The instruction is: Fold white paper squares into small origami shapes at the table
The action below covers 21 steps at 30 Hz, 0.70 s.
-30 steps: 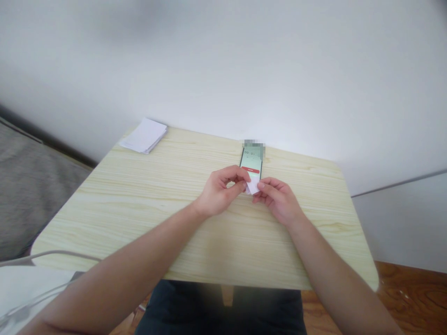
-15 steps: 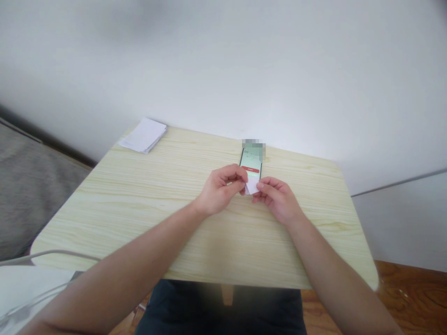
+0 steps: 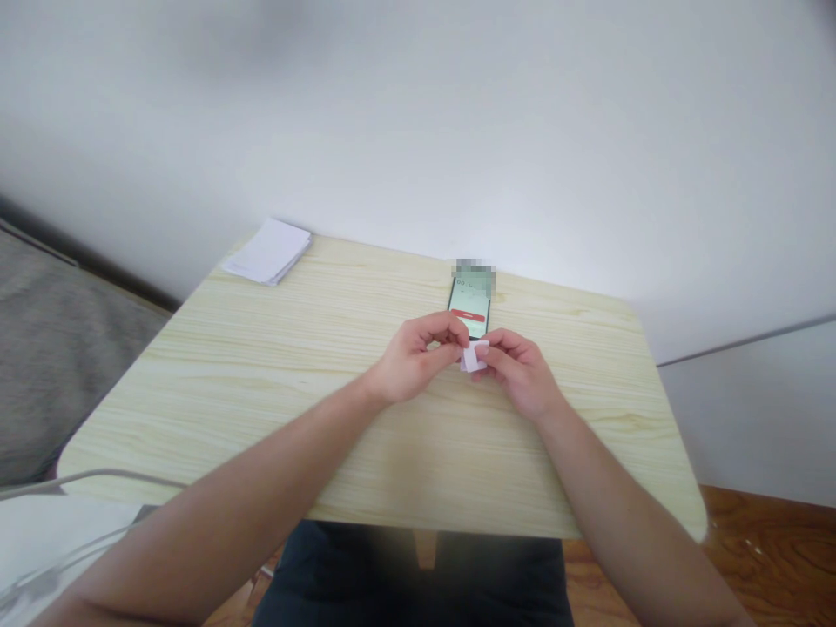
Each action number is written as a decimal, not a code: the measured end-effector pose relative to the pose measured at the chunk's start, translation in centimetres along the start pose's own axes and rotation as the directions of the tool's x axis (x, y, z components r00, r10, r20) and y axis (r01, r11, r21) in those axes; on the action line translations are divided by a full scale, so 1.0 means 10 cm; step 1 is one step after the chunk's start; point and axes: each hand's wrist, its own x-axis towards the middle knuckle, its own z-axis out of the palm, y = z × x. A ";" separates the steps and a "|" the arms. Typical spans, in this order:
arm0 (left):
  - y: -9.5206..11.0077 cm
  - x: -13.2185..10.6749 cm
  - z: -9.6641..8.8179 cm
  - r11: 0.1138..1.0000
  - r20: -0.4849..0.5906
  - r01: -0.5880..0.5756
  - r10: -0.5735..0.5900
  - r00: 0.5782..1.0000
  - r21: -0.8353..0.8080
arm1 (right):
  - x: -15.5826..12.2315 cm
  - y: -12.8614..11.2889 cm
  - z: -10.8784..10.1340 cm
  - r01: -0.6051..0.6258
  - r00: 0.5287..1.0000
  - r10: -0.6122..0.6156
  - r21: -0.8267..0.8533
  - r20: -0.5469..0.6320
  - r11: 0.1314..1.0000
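A small folded piece of white paper (image 3: 472,357) is held between my two hands, above the middle of the table. My left hand (image 3: 421,357) pinches its left side between thumb and fingers. At its right side, my right hand (image 3: 519,370) grips it, the thumb lying on the front face. Parts of the paper are hidden behind my fingers. Just beyond the paper lies a phone (image 3: 468,305) with a lit green screen and a red bar; my fingers cover part of its lower end.
A stack of white paper (image 3: 269,251) lies at the table's far left corner. The pale wood-grain table (image 3: 261,366) meets a white wall (image 3: 418,131) at the back. A grey cable (image 3: 111,473) crosses the near left corner, beside a white surface (image 3: 58,531).
The paper looks smaller and more folded, and it has dropped slightly toward me. More of the phone's lower end shows now. Both hands keep their hold with small finger movements.
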 end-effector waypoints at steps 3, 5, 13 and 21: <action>-0.01 0.01 0.00 1.000 -0.029 -0.002 0.002 1.000 -0.013 | 0.00 0.02 0.00 0.044 0.999 -0.044 0.019 -0.023 0.999; 0.01 0.02 0.00 0.998 -0.064 -0.010 0.014 0.998 0.064 | -0.01 0.03 0.00 0.081 0.995 -0.082 -0.010 -0.058 0.997; 0.06 0.02 0.01 0.944 -0.103 -0.099 0.138 0.985 0.314 | -0.02 -0.03 0.01 0.167 0.975 -0.183 -0.129 -0.124 0.977; 0.04 0.01 0.04 0.922 -0.040 -0.116 0.140 0.989 0.370 | -0.08 -0.06 0.08 0.217 0.968 -0.245 -0.293 -0.061 0.931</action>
